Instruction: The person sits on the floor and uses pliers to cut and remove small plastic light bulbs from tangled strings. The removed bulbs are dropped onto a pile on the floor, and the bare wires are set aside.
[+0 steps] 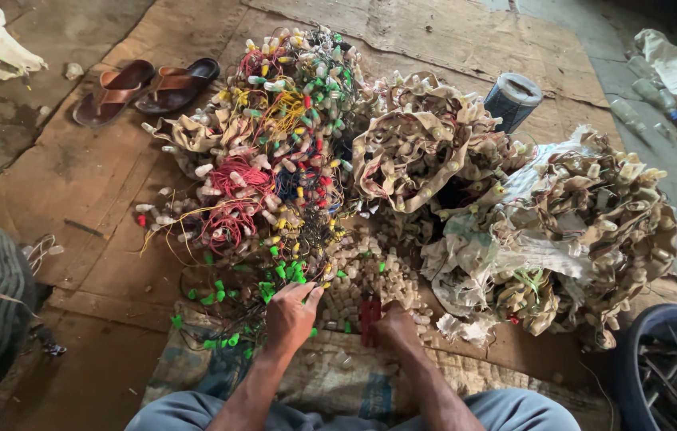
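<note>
Cardboard floor (75,183): flattened sheets, worn, under everything.
Left hand (289,315): palm down, fingers (306,294) loosely spread and released onto the green caps (283,271) at the near edge of the wire tangle; nothing clearly pinched.
Right hand (390,323): fingers curled down into the loose beige pieces (362,275); grip cannot be told. Red tool (369,319) stands just left of these fingers, touching or nearly so.
Wire tangle (275,175): red, yellow, green strands with small bulbs, just beyond left fingertips.
Beige bundles (570,231): bulb strings, well right of right fingers.
Far from fingers: sandals (147,86), grey spool (512,100), blue bin (658,367).
Risk: judged, a tug on one strand drags the whole knot; caps scatter; thin wire could snag or nick fingers.
</note>
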